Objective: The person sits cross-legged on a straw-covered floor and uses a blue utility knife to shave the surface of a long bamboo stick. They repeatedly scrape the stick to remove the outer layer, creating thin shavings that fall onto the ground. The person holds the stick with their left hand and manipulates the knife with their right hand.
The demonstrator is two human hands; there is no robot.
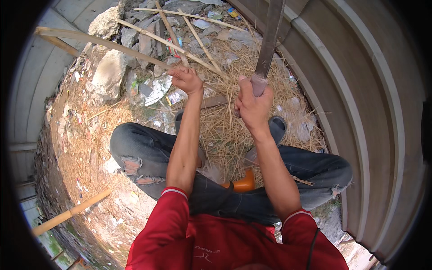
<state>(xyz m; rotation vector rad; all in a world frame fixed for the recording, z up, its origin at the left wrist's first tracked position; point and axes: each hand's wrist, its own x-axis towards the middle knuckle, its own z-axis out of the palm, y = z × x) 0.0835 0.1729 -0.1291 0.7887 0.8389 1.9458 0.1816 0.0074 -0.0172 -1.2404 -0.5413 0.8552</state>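
My left hand is closed around a long, split bamboo strip, which runs from my fingers toward the far left. In my right hand is the grip of a machete; its long dark blade points up and away from me. The blade stands apart from the strip, to its right. Just beyond and between my hands, several more bamboo strips lie across the rubble. Below them a short piece of wood rests among straw-like shavings.
Large pale rocks and litter lie at the far left. A corrugated metal wall curves close along my right. Something orange shows between my bent legs. A bamboo pole is at the lower left.
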